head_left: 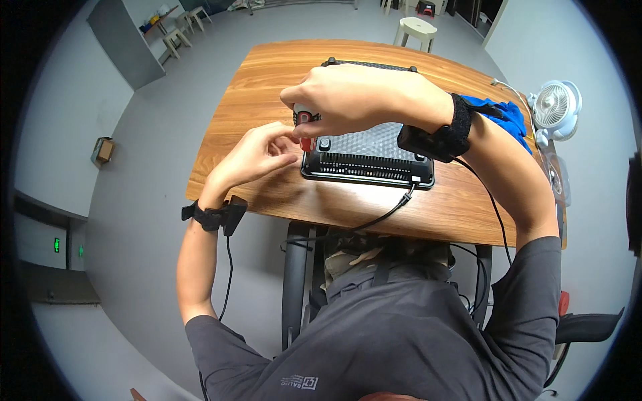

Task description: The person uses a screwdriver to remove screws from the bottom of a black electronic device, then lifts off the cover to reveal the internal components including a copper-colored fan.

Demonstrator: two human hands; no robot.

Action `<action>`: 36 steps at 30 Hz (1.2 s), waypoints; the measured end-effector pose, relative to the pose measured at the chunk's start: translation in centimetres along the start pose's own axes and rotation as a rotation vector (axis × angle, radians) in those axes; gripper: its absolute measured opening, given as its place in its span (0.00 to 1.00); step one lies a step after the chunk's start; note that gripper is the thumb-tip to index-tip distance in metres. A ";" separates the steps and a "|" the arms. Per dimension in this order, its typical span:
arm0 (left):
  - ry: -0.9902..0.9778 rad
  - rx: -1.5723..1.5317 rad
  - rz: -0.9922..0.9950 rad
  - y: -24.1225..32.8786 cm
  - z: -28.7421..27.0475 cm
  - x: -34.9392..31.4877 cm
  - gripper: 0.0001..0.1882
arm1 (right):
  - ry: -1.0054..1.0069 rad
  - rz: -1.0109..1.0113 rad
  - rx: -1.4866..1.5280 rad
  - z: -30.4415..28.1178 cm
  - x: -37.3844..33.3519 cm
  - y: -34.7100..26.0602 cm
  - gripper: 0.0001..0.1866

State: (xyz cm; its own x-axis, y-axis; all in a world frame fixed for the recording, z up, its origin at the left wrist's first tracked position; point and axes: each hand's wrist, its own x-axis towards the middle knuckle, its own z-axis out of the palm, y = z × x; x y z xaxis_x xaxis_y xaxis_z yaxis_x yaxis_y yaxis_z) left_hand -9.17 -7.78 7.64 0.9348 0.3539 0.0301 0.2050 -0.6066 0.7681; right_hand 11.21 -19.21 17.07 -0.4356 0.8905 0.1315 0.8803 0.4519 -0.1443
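A flat black device [368,176] lies on the table with its underside up, showing round feet, a textured panel and a slotted strip along its near side. Over its near left corner, my right hand [338,97] is closed around a red-and-white handled screwdriver [305,119] that points down. The tool's tip is hard to make out. Beside the screwdriver's lower end is my left hand [257,154], its fingers curved and the thumb apart from them. Nothing shows in its grip; its fingertips come close to the red part, and I cannot tell whether they touch.
A black cable [374,218] runs from the device's near right side over the table's front edge. Blue cloth [505,120] lies at the right, near a white fan [557,110]. A pale stool [417,30] stands beyond the wooden table [234,100]. Straps with cables circle both wrists.
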 end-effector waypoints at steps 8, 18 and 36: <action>0.088 0.008 0.011 0.8 1.8 1.0 0.14 | -0.043 0.016 -0.004 0.3 1.0 -0.2 0.18; 0.097 0.029 -0.037 1.7 1.3 1.1 0.12 | -0.182 0.215 -0.085 -0.5 2.0 -2.1 0.22; 0.228 -0.097 -0.037 0.0 1.7 1.6 0.14 | -0.082 0.018 0.042 0.2 1.7 0.1 0.18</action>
State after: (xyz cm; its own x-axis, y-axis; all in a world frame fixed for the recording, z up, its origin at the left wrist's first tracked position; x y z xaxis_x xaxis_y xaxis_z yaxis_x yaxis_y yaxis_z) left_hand -7.17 -8.43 6.57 0.8352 0.5329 0.1359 0.1987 -0.5228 0.8290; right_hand 10.52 -17.64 17.07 -0.4352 0.8991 0.0476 0.8804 0.4360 -0.1867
